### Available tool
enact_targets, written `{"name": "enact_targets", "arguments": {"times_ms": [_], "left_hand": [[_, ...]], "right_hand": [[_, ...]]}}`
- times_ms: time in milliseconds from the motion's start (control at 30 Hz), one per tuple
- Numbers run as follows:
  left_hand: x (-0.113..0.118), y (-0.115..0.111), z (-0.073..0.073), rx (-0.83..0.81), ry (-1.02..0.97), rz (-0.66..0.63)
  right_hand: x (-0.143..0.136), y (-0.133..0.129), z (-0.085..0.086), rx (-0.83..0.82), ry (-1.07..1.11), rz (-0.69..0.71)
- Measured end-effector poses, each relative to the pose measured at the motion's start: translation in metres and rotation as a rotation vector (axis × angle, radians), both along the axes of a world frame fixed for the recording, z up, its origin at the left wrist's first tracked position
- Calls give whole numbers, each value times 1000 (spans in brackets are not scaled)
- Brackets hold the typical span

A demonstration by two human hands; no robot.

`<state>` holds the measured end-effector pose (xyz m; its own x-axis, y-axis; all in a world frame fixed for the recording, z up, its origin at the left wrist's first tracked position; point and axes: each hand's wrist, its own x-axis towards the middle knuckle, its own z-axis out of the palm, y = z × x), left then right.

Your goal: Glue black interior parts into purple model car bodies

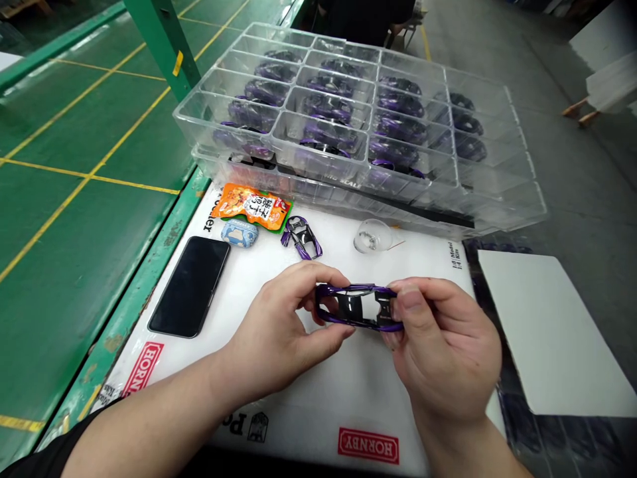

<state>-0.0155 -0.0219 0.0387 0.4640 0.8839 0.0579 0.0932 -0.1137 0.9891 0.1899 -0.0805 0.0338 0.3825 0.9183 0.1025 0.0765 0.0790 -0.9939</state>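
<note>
Purple-black car shell (pixel 351 307), glossy, open-windowed, in left hand (pixel 288 325), right hand (pixel 445 342).

L arm: blk sleeve (pixel 34 458) in btm-L corner, plain as far as seen, mostly cut off by frame; L forearm (pixel 169 405) bare from sleeve edge to wrist. L hand (pixel 293 325) ungloved, fingers rounded. R hand (pixel 442 345) likewise bare, thumb broad w/ short nail. R forearm (pixel 468 445) bare up to btm edge. Blk patch (pixel 279 465) btwn arms at btm, poss. clothing, too dark to tell
</note>
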Motion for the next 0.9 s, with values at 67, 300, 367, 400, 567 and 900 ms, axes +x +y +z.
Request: {"name": "enact_targets", "arguments": {"times_ms": [67, 300, 367, 400, 567, 900], "left_hand": [[1, -1, 0, -26, -15, 8], [2, 2, -2, -439, -192, -10], [1, 5, -4, -611, -285, -18], [1, 6, -5, -662, -319, -8], [-1, 9, -9, -712, -438, -19], [-1, -1, -9, -632, -497, -193]], "right_hand": [[1, -5, -3, 4, 61, -11], [6, -1, -5, 36, 208, 128], [6, 2, -4, 71, 240, 139], [6, 3, -3, 74, 243, 152], [4, 5, -3, -58, 164, 363], [1, 5, 3, 186, 18, 354]]}}
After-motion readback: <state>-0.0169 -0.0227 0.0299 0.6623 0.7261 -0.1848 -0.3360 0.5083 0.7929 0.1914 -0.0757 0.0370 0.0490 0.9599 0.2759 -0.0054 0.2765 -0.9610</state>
